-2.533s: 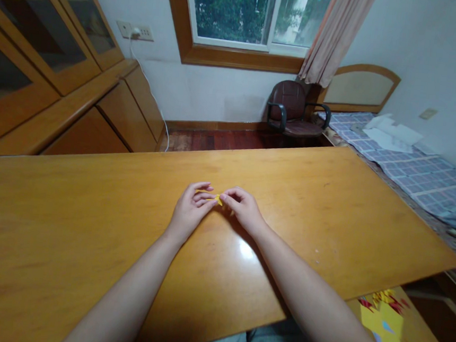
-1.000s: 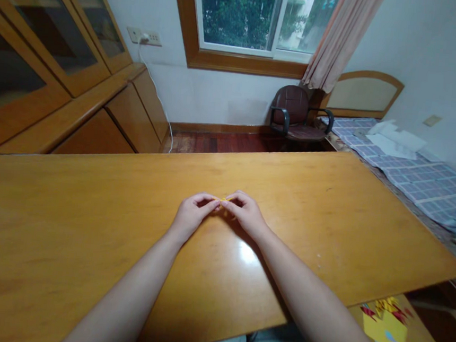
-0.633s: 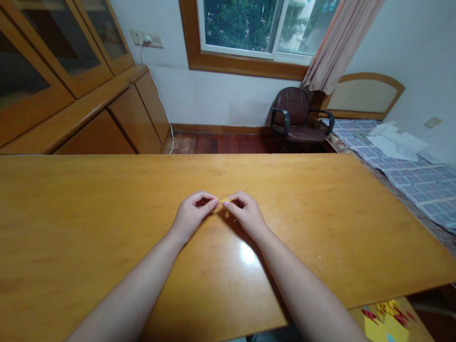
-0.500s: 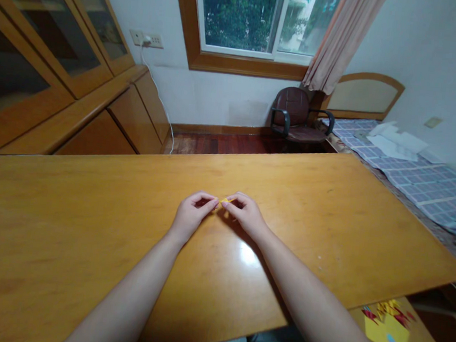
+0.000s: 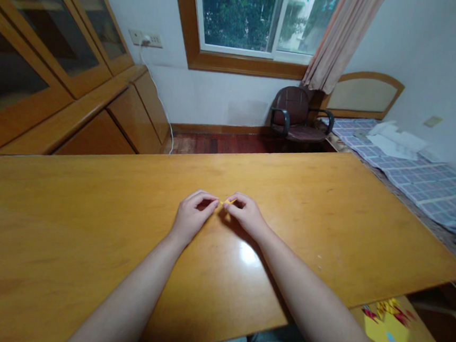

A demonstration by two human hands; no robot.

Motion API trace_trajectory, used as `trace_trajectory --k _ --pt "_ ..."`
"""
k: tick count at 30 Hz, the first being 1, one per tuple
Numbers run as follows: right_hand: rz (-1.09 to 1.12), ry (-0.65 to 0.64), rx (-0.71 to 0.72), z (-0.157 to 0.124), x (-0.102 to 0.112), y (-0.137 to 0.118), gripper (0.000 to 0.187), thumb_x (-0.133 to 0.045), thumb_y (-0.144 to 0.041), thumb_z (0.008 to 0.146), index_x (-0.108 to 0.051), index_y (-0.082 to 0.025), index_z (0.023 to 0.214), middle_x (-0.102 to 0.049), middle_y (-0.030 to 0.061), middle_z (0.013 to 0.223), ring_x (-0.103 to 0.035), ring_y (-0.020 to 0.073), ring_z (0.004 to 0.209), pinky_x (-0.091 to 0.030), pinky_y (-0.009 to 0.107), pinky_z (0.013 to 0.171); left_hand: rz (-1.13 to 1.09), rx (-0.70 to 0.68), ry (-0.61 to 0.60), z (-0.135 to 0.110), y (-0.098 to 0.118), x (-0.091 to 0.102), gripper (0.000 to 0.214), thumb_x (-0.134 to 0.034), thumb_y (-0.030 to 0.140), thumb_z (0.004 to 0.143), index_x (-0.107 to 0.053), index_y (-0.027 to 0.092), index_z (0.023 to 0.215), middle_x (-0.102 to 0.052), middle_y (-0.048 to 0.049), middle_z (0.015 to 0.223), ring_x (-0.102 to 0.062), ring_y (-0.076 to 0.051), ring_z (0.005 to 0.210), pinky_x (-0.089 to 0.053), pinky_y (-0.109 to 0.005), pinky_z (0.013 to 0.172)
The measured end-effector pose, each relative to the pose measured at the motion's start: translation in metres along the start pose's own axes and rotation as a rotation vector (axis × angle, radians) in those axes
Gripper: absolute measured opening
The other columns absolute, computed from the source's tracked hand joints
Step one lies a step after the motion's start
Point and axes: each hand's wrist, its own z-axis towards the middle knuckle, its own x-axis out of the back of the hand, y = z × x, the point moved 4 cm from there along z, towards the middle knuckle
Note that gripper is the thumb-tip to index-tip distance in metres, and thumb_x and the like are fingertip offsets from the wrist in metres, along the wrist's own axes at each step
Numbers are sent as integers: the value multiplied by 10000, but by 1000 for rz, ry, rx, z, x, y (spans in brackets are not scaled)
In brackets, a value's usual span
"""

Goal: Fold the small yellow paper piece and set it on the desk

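A small folded piece of yellow paper point(image 5: 227, 201) is pinched between both hands above the middle of the wooden table point(image 5: 88, 222). My left hand point(image 5: 191, 217) has its fingers curled, thumb and forefinger closed on the paper's left end. My right hand point(image 5: 245, 215) is curled the same way and pinches the right end. The fingertips of the two hands almost touch. Most of the paper is hidden by the fingers.
Coloured paper sheets and scraps point(image 5: 388, 323) lie on a lower surface at the bottom right. A dark armchair point(image 5: 294, 115) stands beyond the table under the window. Wooden cabinets point(image 5: 61, 71) line the left wall, and a bed point(image 5: 423, 177) runs along the right.
My left fingers have gone from stretched out to curled in a pinch. Both hands have stayed in the same spot on the table, working the small yellow paper.
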Motion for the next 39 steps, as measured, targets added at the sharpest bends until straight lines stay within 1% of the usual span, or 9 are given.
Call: trace_trajectory --k 6,9,12,16,21,25,29,33,39 --pt "185 -56 -98 -2 0 -1 220 -725 -367 699 -631 -168 711 -580 -30 620 -496 101 565 -377 241 582 139 -291 -44 -2 10 4 91 -624 192 886 -715 197 890 -722 -41 851 -662 -148 796 -524 -267 760" --pt "257 -92 -142 -4 0 -1 251 -744 -389 697 -625 -169 718 -582 -34 589 -492 96 525 -364 234 544 182 -345 -66 -3 11 5 113 -617 177 890 -721 200 928 -728 -47 876 -668 -152 817 -525 -274 782" --pt "293 -107 -162 -5 -1 -1 268 -759 -394 691 -624 -167 731 -589 -36 579 -499 92 503 -361 228 521 148 -345 -73 -4 12 6 109 -623 186 889 -725 202 924 -729 -49 879 -669 -150 814 -528 -270 780" --pt "272 -94 -150 -4 -1 -2 269 -758 -396 699 -624 -165 737 -576 -42 573 -490 85 484 -353 221 497 30 -249 -65 -2 13 7 110 -628 238 894 -733 206 883 -727 -49 869 -664 -154 818 -525 -276 772" --pt "207 -115 -104 -6 -1 -5 257 -741 -394 720 -628 -164 742 -566 -37 648 -504 81 510 -368 219 497 -148 19 -98 0 3 2 158 -658 306 867 -717 194 773 -695 -31 770 -643 -157 753 -515 -278 740" --pt "163 -113 -46 -7 0 -8 255 -728 -406 737 -640 -167 752 -573 -22 713 -514 84 541 -387 223 512 -268 158 -136 1 -4 -3 138 -706 325 811 -727 189 815 -689 -34 805 -644 -163 754 -510 -277 722" --pt "116 -102 -20 -7 0 -7 244 -712 -409 756 -648 -173 756 -578 -12 732 -509 88 564 -387 218 515 -257 178 -197 1 -7 -4 163 -678 341 835 -731 190 803 -687 -35 788 -639 -166 768 -493 -279 748" --pt "102 -89 -10 -7 0 -6 223 -700 -389 762 -642 -174 745 -573 -12 709 -507 94 572 -393 217 523 -242 180 -211 0 -10 -4 204 -637 352 871 -719 191 776 -682 -32 790 -634 -162 778 -485 -278 772" --pt "105 -72 -16 -5 -1 -3 215 -711 -374 735 -634 -173 735 -572 -19 670 -501 100 563 -395 224 530 -281 216 -214 0 -12 -6 175 -706 362 809 -728 190 825 -692 -41 814 -643 -175 787 -493 -279 739"
